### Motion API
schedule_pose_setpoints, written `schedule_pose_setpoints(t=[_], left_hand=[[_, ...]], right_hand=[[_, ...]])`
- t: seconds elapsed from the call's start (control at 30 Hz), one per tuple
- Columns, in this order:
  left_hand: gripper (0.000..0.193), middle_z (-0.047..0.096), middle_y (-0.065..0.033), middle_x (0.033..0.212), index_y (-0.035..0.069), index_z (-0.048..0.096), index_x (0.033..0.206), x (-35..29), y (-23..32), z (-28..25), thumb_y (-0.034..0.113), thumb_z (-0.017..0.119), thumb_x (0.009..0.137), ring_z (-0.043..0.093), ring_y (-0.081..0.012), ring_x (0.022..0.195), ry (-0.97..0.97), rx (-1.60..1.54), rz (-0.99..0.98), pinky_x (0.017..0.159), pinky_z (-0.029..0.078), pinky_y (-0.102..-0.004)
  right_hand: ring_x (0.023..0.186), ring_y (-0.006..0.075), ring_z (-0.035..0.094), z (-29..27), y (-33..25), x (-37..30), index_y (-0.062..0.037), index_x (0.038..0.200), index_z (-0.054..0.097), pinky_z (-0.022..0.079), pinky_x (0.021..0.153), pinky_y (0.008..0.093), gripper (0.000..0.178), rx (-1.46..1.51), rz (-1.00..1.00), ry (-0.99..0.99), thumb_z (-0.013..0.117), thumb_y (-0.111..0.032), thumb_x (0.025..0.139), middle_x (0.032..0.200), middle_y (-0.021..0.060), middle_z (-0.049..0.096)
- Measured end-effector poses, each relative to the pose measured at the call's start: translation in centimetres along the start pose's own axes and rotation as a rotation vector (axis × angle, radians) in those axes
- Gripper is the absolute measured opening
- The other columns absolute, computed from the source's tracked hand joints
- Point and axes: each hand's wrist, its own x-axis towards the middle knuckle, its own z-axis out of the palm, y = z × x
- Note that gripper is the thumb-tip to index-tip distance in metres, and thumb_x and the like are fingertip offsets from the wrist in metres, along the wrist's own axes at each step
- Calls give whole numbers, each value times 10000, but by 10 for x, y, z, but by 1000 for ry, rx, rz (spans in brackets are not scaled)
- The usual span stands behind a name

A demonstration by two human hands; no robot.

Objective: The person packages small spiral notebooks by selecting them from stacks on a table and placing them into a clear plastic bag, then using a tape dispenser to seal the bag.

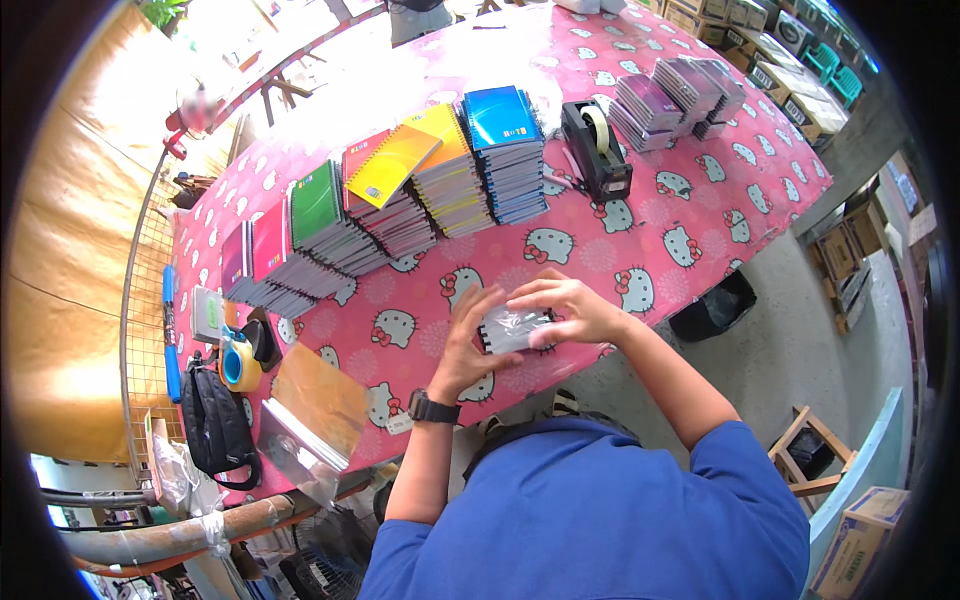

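Observation:
A small spiral-bound notebook bundle, whitish and shiny as if in clear plastic, lies between my hands near the table's front edge. Black binding coils show along its left side. My left hand curves round the left side, thumb at the near edge. From the right, my right hand grips it, thumb on top and fingers over the far edge. Beyond my hands stand stacks of spiral notebooks with purple, pink, green, red, yellow and blue covers. One yellow notebook lies askew across the stack tops.
A black tape dispenser stands right of the blue stack, with wrapped notebook packs beyond. At left lie a tape roll, a black bag and clear plastic sleeves. A black bin stands below the table's right edge.

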Motion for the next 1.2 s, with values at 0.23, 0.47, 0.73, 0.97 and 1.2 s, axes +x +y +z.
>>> schedule_pose_setpoints(t=[0.23, 0.47, 0.73, 0.97, 1.2], left_hand=[[248, 601, -51, 1172, 111, 702, 960, -4, -6, 25, 159, 733, 719, 337, -308, 1288, 271, 198, 192, 1047, 281, -433], [229, 680, -16, 979, 106, 694, 993, 1, -4, 34, 163, 694, 770, 465, -237, 1114, 480, 184, 84, 995, 270, -398], [367, 654, -59, 1046, 57, 565, 1191, 3, 22, 40, 170, 607, 844, 491, -212, 1059, 731, 318, 104, 993, 313, -372], [554, 457, -8, 1339, 206, 517, 1254, -42, 16, 43, 425, 637, 758, 367, -217, 1272, 181, 711, 66, 1073, 70, -540], [677, 422, 33, 1329, 259, 492, 1261, -32, 23, 51, 489, 701, 659, 323, -199, 1287, 180, 704, 69, 1067, 79, -564]], right_hand=[[1125, 264, 496, 39, -1, -29, -104, 1013, 650, 364, 934, 390, 343, -419, -117, 241, 708, -282, 725, 1195, 65, 579], [877, 270, 535, 38, -12, -8, -40, 767, 582, 436, 733, 382, 255, -130, 174, 329, 760, -193, 666, 856, 89, 587], [594, 58, 524, 20, 8, 14, 9, 746, 616, 424, 521, 228, 227, 400, 613, 146, 767, -152, 691, 661, 29, 606], [742, 108, 594, -16, 37, 27, -6, 846, 667, 485, 698, 272, 120, 213, 403, 42, 671, -103, 776, 781, 39, 656], [815, 181, 617, -174, 193, 29, -56, 928, 678, 449, 825, 342, 275, -154, 684, 858, 646, -302, 810, 894, 81, 676]])
